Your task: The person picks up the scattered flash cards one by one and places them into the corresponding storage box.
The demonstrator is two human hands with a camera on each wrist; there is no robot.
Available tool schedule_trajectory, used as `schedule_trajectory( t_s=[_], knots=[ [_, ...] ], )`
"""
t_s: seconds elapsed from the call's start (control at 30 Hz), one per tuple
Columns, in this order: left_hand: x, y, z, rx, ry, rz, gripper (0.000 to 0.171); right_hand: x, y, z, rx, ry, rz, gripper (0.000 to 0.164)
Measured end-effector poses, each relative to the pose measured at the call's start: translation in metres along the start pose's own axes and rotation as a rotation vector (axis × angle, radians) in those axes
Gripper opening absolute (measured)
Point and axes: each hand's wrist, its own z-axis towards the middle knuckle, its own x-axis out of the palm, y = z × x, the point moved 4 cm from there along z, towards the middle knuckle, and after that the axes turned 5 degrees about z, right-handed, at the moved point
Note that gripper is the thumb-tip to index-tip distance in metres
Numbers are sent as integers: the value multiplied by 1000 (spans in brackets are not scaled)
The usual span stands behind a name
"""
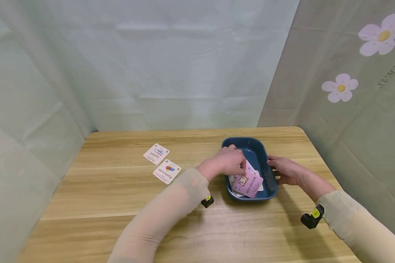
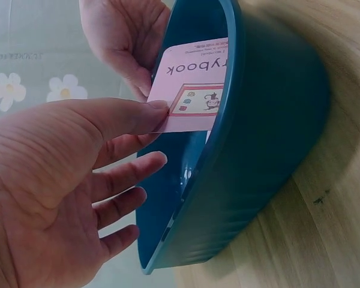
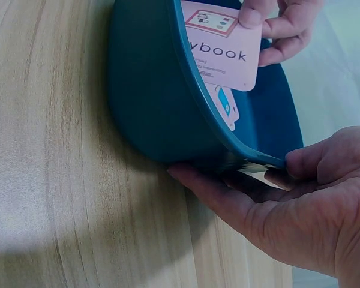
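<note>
Storybook card (image 1: 249,185), pinched by my left hand (image 1: 228,160), could slip onto the cards (image 3: 224,105) below if that pinch slackens; my right hand (image 1: 287,171) grips the bin (image 3: 147,90) alongside

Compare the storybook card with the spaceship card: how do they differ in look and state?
The storybook card is pink; the spaceship card is paler. The left hand pinches the storybook card at the blue bin, while the spaceship card lies on the table, untouched. Both have rounded corners and a printed word.
</note>
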Motion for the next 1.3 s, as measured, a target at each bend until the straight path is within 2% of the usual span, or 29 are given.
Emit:
schedule_trajectory(
  t_s=[0.57,0.8,1.0,1.3],
  knots=[
    [5,-2,6,-25,-4,23,18,0,0,1,3,-3,8,58],
    [5,0,7,-47,-6,3,43,1,-1,2,5,-1,6,58],
    [1,4,6,-43,-26,-17,55,2,0,2,3,0,1,58],
    [-11,2,0,-16,-112,-30,71,1,-1,2,6,2,0,58]
  ],
)
